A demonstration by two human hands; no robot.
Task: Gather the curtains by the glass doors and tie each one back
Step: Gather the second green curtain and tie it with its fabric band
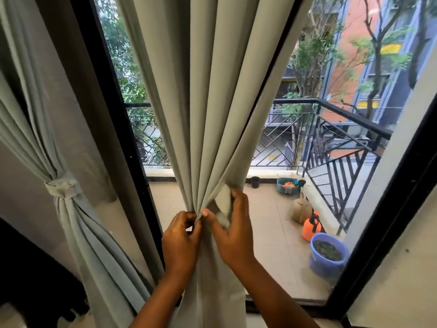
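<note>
Both hands' grip, left hand (181, 242) and right hand (233, 230), clamps the gathered curtain (208, 114).

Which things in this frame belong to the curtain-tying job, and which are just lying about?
Job: middle curtain, gathered by left hand and right hand; left curtain, already held by its tieback.

Lying about, on the balcony: blue bucket, orange sprayer, teal basin.

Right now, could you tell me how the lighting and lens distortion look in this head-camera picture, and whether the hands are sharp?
Head view: daylight from the balcony is bright, while the room at lower left falls nearly black; the wide lens bows the door frame and balcony railing; the left hand, right hand and the middle curtain they pinch are fairly sharp; the tied curtain sits in dimmer light.
</note>
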